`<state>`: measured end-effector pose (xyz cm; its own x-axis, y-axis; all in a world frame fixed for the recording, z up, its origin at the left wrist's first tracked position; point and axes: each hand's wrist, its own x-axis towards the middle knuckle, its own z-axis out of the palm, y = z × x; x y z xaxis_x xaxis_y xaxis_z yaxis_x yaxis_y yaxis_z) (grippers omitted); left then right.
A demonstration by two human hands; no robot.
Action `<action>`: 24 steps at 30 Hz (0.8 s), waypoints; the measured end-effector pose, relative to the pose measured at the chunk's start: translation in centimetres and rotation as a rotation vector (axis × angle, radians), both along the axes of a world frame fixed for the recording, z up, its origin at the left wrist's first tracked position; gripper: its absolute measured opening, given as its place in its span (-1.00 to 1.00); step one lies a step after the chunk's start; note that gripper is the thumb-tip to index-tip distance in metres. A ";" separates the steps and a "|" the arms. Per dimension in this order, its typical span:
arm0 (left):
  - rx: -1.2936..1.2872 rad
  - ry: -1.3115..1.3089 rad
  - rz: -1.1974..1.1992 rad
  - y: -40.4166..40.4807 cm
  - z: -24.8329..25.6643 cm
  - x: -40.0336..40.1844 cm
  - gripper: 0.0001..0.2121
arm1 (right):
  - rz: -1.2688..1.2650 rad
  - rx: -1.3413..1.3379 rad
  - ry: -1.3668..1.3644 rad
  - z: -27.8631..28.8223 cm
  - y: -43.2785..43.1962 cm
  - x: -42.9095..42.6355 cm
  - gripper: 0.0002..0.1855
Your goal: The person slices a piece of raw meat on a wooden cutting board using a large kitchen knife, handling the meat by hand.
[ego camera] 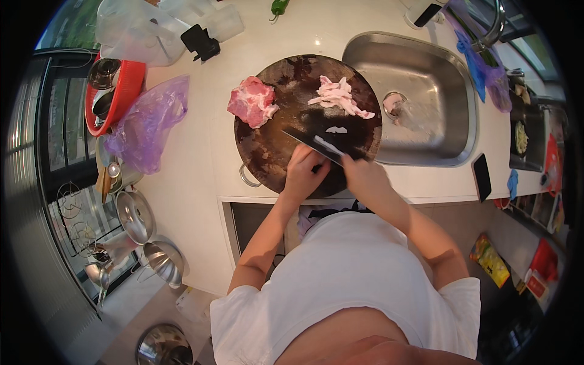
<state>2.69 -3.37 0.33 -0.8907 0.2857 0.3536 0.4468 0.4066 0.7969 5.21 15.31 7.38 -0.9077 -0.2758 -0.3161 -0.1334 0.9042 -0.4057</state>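
My right hand (368,179) grips a knife whose broad dark blade (306,141) points up and left over a round, dark wooden chopping board (292,82). A pale strip (329,145) lies against the blade. Right beside the blade, my left hand (306,171) rests on the near part of the board with curled fingers; anything under them is hidden. Another white sliver (336,130) lies just beyond the knife. Toward the board's far right sits a pile of pale, fatty meat strips (340,96). A pink chunk of raw meat (252,101) overhangs the left rim.
A steel sink (429,59) adjoins the board on the right, with a clear plastic bag (413,114) near its drain. Left stand a purple plastic bag (150,123) and a red basket (130,86). A phone (482,178) lies at the counter's front edge. Beyond is a green pepper (279,7).
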 end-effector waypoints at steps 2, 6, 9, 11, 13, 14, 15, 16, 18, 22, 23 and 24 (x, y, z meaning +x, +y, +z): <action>-0.012 -0.004 -0.026 0.0 -0.4 0.0 -0.80 | -0.007 -0.029 0.014 -1.1 -1.8 -2.2 -0.78; -0.055 0.020 -0.008 -0.1 -0.4 0.3 -0.79 | 0.045 -0.055 0.032 -0.4 -1.1 -2.8 -0.86; -0.065 0.080 0.038 0.2 0.8 0.4 -0.75 | 0.037 -0.076 -0.090 0.5 3.5 -1.9 -0.85; -0.082 0.128 0.076 0.1 0.9 0.8 -0.72 | 0.003 -0.126 -0.103 -0.2 6.6 -1.6 -0.84; -0.081 0.115 0.076 -0.3 0.7 1.0 -0.69 | -0.041 -0.173 -0.120 0.4 6.7 -1.4 -0.82; -0.094 0.117 0.066 -0.3 0.7 1.0 -0.70 | -0.071 -0.065 -0.087 1.0 6.1 -0.7 -0.80; -0.108 0.121 0.054 -0.3 0.7 1.0 -0.70 | -0.102 0.042 -0.053 1.8 5.5 0.0 -0.78; -0.109 0.120 0.053 -0.3 0.7 0.9 -0.70 | -0.103 0.041 -0.054 2.6 5.1 0.6 -0.78; -0.116 0.106 0.038 -0.3 0.6 0.8 -0.72 | -0.003 -0.045 -0.028 3.9 4.6 2.0 -0.73; -0.135 0.078 0.021 -0.5 0.2 0.8 -0.76 | 0.012 0.043 -0.109 4.4 4.3 3.2 -0.69; -0.126 0.077 0.030 -0.3 0.2 0.7 -0.77 | 0.012 0.049 -0.085 4.0 4.2 3.4 -0.72; -0.114 0.072 0.037 -0.1 0.2 0.7 -0.78 | 0.008 0.057 -0.065 3.7 4.0 3.5 -0.74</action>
<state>3.42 -3.48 0.56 -0.8748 0.2947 0.3845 0.4842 0.5100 0.7109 8.71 19.31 11.12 -0.8826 -0.2630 -0.3896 -0.1161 0.9251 -0.3615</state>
